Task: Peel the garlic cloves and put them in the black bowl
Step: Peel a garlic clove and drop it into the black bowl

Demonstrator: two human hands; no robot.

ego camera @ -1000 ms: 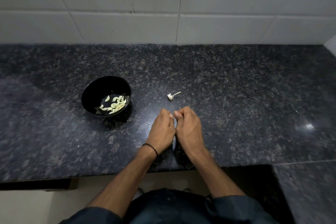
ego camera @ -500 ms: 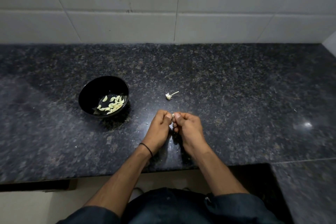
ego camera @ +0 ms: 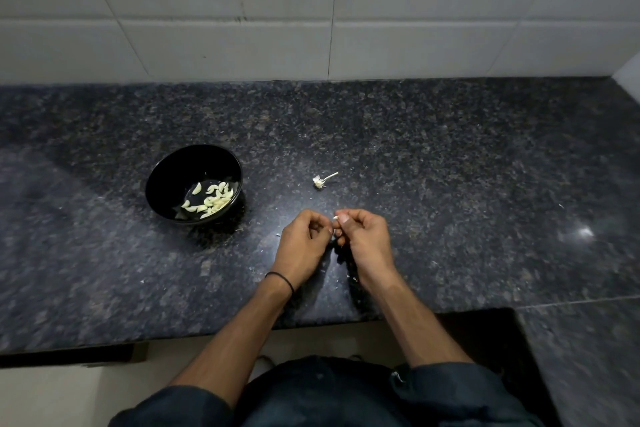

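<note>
Pale garlic clove [ego camera: 335,218] between pinching right hand [ego camera: 367,239] fingers; left hand [ego camera: 303,246] fingers curled, hold unclear.

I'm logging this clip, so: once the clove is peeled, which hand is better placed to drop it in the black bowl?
Left, probably. The left hand is nearer the black bowl, with only counter between; the right hand must cross it.

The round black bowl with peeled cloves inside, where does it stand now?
In the head view, the round black bowl stands on the dark granite counter, left of the left hand and the pale garlic stem.
</note>
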